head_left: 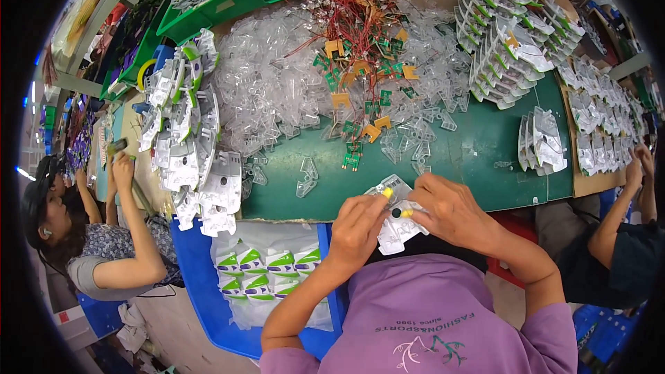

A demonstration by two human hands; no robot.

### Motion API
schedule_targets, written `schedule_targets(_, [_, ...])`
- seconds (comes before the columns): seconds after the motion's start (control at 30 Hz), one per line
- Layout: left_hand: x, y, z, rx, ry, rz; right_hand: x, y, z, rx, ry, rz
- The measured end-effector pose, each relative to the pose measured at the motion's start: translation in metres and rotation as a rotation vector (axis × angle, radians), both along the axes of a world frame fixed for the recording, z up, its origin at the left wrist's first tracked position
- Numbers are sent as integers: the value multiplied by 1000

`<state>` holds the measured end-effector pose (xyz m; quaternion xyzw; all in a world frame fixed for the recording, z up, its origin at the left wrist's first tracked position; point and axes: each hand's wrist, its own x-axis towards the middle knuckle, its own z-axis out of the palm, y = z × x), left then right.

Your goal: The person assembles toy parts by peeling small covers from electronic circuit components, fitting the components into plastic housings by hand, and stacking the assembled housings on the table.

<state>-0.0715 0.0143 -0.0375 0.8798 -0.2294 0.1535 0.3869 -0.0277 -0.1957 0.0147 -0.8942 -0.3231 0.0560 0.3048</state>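
In front of my body, at the near edge of the bench, I hold a white plastic housing part (395,237) with a dark round spot in its middle. My left hand (357,232) is closed on its left side. My right hand (454,211) pinches at its upper right, fingers bent over it. Small yellow coverings show at fingertips of both hands. Whether a smaller piece sits between my fingers is hidden. Closest on the bench are loose clear plastic pieces (306,176) and small green circuit boards (352,156) with red wires.
A big heap of clear plastic parts (263,76) covers the green bench (471,159). Stacked white-and-green housings stand left (183,131) and right (509,55). A blue bin (201,284) with packed housings sits below left. Co-workers (118,249) work at both sides.
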Motion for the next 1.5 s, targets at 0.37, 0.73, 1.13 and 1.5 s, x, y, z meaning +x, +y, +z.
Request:
schedule_targets(0.37, [16,6,10,-41,196,-225,-8,-8,21,180,153,20])
schedule_targets(0.73, [14,4,12,-74,256,-193,-46,-1,-10,152,-169,54])
schedule_targets(1.13, [21,7,9,-112,294,-214,-50,-33,-15,225,-54,-313])
schedule_targets(1.5, [13,-5,-17,-237,199,-151,-28,-22,-7,-264,-463,398])
